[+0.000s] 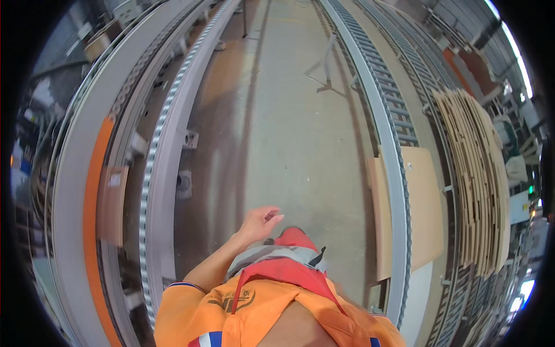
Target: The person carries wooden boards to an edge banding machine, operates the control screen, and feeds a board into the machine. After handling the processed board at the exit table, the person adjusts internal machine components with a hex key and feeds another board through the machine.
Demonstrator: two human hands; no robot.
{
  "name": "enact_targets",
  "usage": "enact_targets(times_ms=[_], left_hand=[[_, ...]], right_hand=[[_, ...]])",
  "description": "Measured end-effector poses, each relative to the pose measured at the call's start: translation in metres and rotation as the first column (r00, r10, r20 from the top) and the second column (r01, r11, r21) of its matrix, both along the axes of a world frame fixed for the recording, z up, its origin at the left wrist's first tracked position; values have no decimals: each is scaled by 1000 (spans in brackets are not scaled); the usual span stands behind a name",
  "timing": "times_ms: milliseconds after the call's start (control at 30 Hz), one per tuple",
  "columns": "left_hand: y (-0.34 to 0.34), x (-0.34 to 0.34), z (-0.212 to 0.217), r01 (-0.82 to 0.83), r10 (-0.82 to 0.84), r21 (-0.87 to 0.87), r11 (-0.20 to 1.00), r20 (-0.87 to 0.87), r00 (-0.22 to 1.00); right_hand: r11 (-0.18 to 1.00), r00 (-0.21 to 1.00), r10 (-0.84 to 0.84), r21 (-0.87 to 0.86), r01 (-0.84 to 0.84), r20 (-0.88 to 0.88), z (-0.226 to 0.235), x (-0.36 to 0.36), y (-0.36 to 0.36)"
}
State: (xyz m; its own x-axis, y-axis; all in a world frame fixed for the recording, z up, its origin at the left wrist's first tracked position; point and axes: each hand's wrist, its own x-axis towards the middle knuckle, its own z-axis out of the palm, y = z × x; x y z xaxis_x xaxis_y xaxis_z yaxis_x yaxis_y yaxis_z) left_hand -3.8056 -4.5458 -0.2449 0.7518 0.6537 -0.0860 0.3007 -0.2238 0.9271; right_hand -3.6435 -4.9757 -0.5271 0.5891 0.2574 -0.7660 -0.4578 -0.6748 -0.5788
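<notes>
Concrete floor runs between two roller conveyors; flat wooden panels rest across the right conveyor, cardboard sheets stacked beyond. Left hand hangs loosely curled over the aisle, grasping nothing. Right hand is out of view. Keep hands clear of rollers while walking.

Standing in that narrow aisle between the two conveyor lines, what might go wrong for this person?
1. The left hand hangs empty and loosely open near the left roller conveyor; a swing outward might knock its metal brackets.
2. A flat brown board lies across the right conveyor and overhangs toward the aisle; a hip could catch its edge.
3. The right hand is out of view, so whether it is safe cannot be judged.
</notes>
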Motion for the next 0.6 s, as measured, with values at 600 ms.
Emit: enact_targets(times_ms=[600], left_hand=[[377, 75, -299, -862, 623, -506, 1, -674, 396]], right_hand=[[947, 921, 281, 78, -312, 268, 22, 515, 721]])
